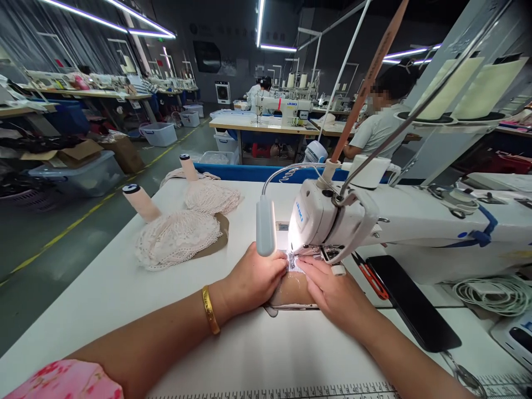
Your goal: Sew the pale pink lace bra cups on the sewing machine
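A sewing machine [316,216] stands before me, its lamp [266,227] lighting the needle area. A small pale piece of lace fabric [292,262] lies beneath the presser foot. My left hand [255,280], with a gold bangle at the wrist, has its fingers curled together on the fabric's left edge. On the other side, my right hand [332,288] rests with fingers stretched flat, tips touching the fabric close to the foot. Between the hands shows a smooth tan surface [294,288]; whether it is cloth or machine bed I cannot tell. The needle tip is hidden.
Left on the white table lie lace pieces [178,238] and thread cones [141,203]. To the right are orange-handled snips [372,280], a black phone [411,302] and a coiled cable [492,293]. A ruler strip [291,392] runs along the front. Another person [382,122] sits beyond.
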`<state>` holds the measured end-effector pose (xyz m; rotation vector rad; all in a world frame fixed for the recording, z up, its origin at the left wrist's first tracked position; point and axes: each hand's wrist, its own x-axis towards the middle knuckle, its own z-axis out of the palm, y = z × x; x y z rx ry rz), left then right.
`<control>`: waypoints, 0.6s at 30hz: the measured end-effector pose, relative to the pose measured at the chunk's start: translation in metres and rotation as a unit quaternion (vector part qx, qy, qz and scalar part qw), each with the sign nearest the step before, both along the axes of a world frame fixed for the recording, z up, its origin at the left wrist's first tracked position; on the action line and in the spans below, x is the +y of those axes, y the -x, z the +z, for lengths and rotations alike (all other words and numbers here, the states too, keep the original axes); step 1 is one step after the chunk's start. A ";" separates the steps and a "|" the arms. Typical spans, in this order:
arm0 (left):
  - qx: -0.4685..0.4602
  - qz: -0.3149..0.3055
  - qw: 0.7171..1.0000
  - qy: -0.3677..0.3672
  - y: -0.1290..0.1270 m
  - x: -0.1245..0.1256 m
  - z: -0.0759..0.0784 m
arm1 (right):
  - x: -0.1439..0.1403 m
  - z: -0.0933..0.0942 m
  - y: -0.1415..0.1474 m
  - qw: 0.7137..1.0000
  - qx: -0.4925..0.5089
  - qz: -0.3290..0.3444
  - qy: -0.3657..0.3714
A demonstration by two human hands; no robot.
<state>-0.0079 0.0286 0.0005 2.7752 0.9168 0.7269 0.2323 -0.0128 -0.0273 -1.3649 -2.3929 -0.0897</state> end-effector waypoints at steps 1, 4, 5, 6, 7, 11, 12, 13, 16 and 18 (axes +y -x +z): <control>-0.011 0.013 0.999 0.033 0.000 0.003 0.002 | 0.000 -0.001 0.000 1.000 0.002 -0.003 -0.002; -0.053 0.073 0.984 0.154 -0.001 0.020 0.008 | 0.000 -0.002 0.001 1.000 0.014 -0.002 -0.007; -0.068 0.092 0.975 0.191 -0.003 0.028 0.008 | 0.000 -0.002 0.001 1.000 0.018 -0.001 -0.007; -0.086 0.109 0.965 0.222 -0.006 0.037 0.007 | 0.000 -0.002 0.002 1.000 0.022 0.000 -0.007; -0.093 0.117 0.960 0.236 -0.011 0.047 0.005 | 0.000 -0.002 0.003 1.000 0.025 0.000 -0.006; -0.098 0.123 0.950 0.271 -0.031 0.073 -0.002 | 0.000 -0.003 0.006 0.999 0.041 -0.005 -0.013; -0.100 0.124 0.946 0.282 -0.034 0.075 -0.002 | 0.000 -0.004 0.005 0.999 0.043 -0.006 -0.014; -0.105 0.127 0.942 0.294 -0.037 0.076 -0.003 | 0.001 -0.007 0.005 0.999 0.043 -0.006 -0.013; -0.141 0.137 0.922 0.334 -0.040 0.075 -0.005 | 0.004 -0.018 -0.001 0.999 0.034 0.021 -0.026; -0.187 0.140 0.899 0.370 -0.039 0.075 -0.008 | 0.008 -0.027 -0.006 0.997 0.037 0.035 -0.053</control>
